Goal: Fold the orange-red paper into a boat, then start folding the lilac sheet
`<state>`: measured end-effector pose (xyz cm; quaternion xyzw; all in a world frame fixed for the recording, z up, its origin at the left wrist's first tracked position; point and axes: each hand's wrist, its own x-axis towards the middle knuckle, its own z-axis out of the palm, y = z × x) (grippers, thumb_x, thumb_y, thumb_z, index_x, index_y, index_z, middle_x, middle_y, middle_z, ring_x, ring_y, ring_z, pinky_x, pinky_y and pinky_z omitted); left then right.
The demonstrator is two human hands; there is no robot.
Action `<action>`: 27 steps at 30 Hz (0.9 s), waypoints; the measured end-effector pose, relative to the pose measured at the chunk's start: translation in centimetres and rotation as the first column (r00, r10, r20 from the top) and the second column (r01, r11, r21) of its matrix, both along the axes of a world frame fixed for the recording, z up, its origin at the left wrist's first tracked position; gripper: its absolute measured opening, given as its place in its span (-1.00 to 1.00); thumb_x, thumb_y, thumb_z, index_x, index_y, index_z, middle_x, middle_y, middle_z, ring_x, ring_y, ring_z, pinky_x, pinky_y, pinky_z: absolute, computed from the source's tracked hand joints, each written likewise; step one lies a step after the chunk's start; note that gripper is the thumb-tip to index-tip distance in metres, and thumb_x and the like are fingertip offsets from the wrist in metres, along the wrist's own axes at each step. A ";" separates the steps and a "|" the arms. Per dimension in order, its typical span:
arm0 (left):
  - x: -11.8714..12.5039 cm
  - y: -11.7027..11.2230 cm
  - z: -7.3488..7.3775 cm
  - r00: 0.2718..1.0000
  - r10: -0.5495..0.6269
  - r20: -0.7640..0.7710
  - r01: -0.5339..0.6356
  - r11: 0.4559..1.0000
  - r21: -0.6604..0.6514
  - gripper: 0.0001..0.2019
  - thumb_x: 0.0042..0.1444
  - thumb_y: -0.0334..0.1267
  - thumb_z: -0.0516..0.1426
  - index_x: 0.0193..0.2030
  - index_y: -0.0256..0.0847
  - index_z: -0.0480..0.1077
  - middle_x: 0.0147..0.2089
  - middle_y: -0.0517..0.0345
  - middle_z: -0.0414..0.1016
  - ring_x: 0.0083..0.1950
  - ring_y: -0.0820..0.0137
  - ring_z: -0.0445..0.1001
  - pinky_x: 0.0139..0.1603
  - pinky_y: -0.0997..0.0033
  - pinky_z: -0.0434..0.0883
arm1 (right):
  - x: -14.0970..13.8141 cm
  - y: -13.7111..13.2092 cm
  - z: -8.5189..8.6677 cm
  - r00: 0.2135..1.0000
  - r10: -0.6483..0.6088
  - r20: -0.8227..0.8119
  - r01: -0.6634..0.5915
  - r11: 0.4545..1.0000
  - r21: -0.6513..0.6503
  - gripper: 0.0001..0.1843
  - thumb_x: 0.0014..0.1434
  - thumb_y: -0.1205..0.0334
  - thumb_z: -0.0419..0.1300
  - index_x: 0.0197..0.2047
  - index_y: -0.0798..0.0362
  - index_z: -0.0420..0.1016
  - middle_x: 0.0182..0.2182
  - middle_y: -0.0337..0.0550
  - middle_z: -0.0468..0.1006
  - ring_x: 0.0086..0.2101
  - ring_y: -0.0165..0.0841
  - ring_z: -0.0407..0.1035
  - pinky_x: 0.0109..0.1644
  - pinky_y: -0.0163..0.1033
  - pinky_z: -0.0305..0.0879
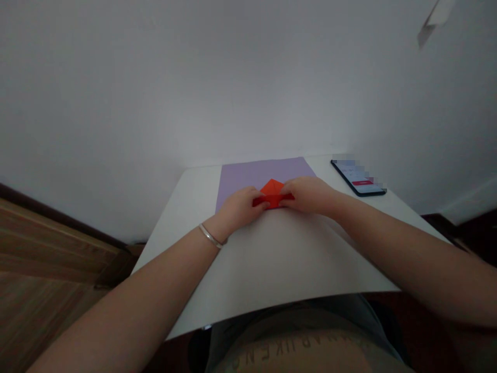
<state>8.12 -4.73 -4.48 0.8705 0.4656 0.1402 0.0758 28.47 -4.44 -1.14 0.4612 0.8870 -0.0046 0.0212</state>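
A folded piece of red-orange paper (pixel 272 194) lies on a lavender paper sheet (pixel 264 173), its peak pointing away from me. My left hand (pixel 240 207) pinches its left end, and my right hand (pixel 306 196) pinches its right end. Both hands rest on the lavender sheet's near part, and my fingers hide the paper's lower edges. A silver bangle (pixel 212 235) circles my left wrist.
The white table (pixel 272 259) has a phone (pixel 359 178) lying at its far right, beyond my right hand. A white wall stands behind the table. Wooden furniture (pixel 50 243) stands at the left, and a pale paper scrap (pixel 435 20) hangs at the top right.
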 end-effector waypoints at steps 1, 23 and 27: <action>-0.1 0.1 0.0 1.000 -0.005 -0.008 0.005 1.000 0.001 -0.75 0.15 -0.15 0.11 -0.18 -0.23 0.54 -0.26 0.05 0.52 -0.27 0.31 0.44 -0.24 0.36 0.33 | 0.0 0.3 -0.1 1.000 -0.005 -0.005 0.005 1.000 -0.023 -0.68 0.18 0.08 0.05 -0.24 0.00 0.61 -0.26 -0.08 0.63 -0.27 -0.26 0.45 -0.32 -0.25 0.10; -0.7 0.5 0.7 0.996 0.092 -0.019 -0.094 0.985 -0.142 -0.74 0.09 -0.08 0.13 -0.28 -0.22 0.52 -0.35 0.11 0.52 -0.36 0.36 0.41 -0.36 0.44 0.23 | -0.9 2.1 0.3 0.996 -0.072 -0.056 0.059 0.977 -0.206 -0.73 0.02 0.00 0.20 -0.36 0.00 0.59 -0.44 -0.15 0.59 -0.42 -0.29 0.41 -0.42 -0.26 0.11; -0.8 0.6 0.9 0.993 0.111 -0.030 -0.115 0.976 -0.186 -0.75 0.07 -0.12 0.14 -0.25 -0.23 0.53 -0.37 0.13 0.52 -0.39 0.38 0.40 -0.40 0.46 0.20 | -1.2 2.3 0.9 0.994 -0.108 -0.035 0.094 0.959 -0.269 -0.74 -0.01 0.07 0.25 -0.30 0.03 0.61 -0.42 -0.15 0.59 -0.43 -0.31 0.41 -0.41 -0.27 0.13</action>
